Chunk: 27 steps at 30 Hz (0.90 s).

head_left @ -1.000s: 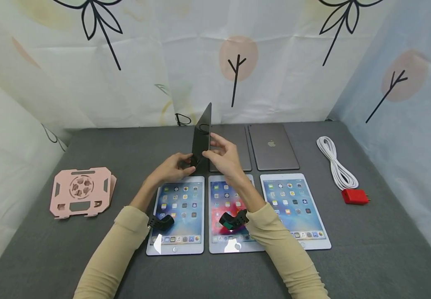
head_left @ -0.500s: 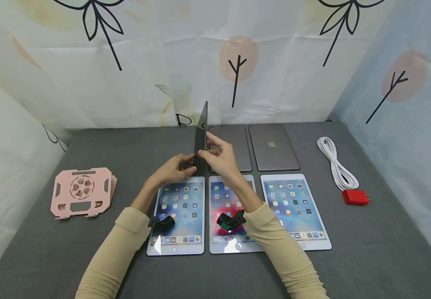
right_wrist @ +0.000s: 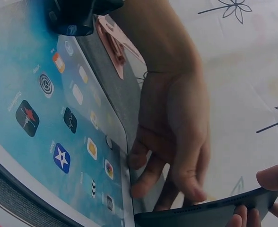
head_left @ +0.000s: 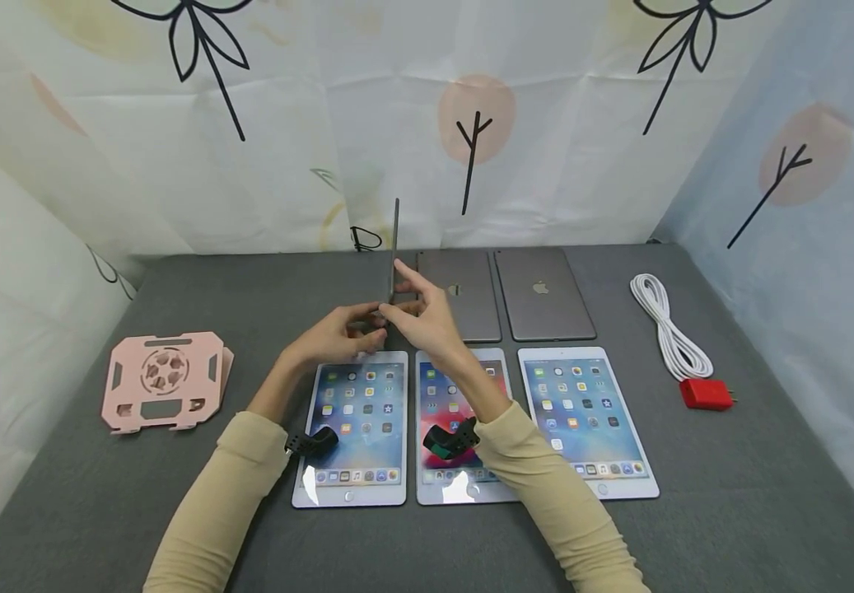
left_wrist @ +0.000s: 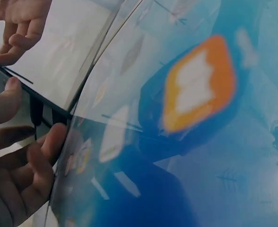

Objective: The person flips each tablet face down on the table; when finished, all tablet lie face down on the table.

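A thin grey tablet (head_left: 394,239) stands upright and nearly edge-on in the head view, behind the leftmost lit tablet. My left hand (head_left: 338,333) pinches it near its lower end. On its right side, my right hand (head_left: 427,321) holds it between thumb and fingers. The right wrist view shows the tablet's edge (right_wrist: 210,209) with fingers on both faces. Beside it, two grey tablets lie face down, one partly behind the right hand (head_left: 464,284) and one with a visible logo (head_left: 545,296).
In the front row lie a left lit white tablet (head_left: 356,420), a middle one (head_left: 434,486) partly under the right arm, and a right one (head_left: 590,412). A pink stand (head_left: 163,379) is at left. At right are a coiled white cable (head_left: 674,338) and a red plug (head_left: 706,394).
The upright tablet has turned from showing its dark face to nearly edge-on, and its top has shifted left. My right hand has moved left with it; the left hand has barely moved.
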{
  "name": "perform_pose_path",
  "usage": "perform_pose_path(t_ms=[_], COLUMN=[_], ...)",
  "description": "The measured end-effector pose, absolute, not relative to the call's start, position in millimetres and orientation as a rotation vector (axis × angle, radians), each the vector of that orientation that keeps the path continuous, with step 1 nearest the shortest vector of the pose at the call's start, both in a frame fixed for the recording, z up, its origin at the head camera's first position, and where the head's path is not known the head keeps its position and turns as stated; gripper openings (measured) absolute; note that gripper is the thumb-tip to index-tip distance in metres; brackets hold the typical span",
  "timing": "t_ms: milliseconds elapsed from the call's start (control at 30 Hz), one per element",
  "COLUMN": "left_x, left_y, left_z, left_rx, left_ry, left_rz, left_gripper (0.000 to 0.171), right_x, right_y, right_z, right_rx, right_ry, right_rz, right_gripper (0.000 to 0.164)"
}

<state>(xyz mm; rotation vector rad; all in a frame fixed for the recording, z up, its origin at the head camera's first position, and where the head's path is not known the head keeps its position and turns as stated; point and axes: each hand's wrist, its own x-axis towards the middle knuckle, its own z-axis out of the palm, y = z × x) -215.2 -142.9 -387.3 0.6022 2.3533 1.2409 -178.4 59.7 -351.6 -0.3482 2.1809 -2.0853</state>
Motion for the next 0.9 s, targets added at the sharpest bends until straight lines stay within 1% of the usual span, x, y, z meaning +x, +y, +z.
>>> perform_pose_path(t_ms=[233, 367, 500, 633, 733, 900], left_x=[-215.4, -212.8, -210.5, -209.0, -208.2, -207.8], left_y=[-148.1, -147.9, -147.0, -148.2, -151.2, -158.5], left_z=[-371.0, -357.4, -347.3, -342.9, -341.9, -342.1], left_rx=[0.531, 0.537, 0.575, 0.601, 0.6, 0.606], left_ry=[2.334, 2.342, 2.366, 2.393, 2.416, 2.452], left_rz=[1.459, 1.592, 1.616, 1.585, 1.572, 1.567], left_gripper=[0.063, 0.062, 0.06, 0.062, 0.064, 0.066], right_x=[-180.3, -180.9, -180.9, -181.3, -182.9, -187.4], right_y=[54.1, 51.6, 50.2, 50.3, 51.9, 56.7], right_z=[-355.3, -358.0, -360.6, -363.7, -367.4, -376.9], right_rx=[-0.369, -0.388, -0.405, -0.4, -0.406, -0.44], right_ry=[2.2, 2.228, 2.24, 2.217, 2.271, 2.52], right_rz=[-2.038, -2.011, -1.98, -1.936, -1.816, -1.461], right_gripper=[0.073, 0.072, 0.07, 0.069, 0.066, 0.059])
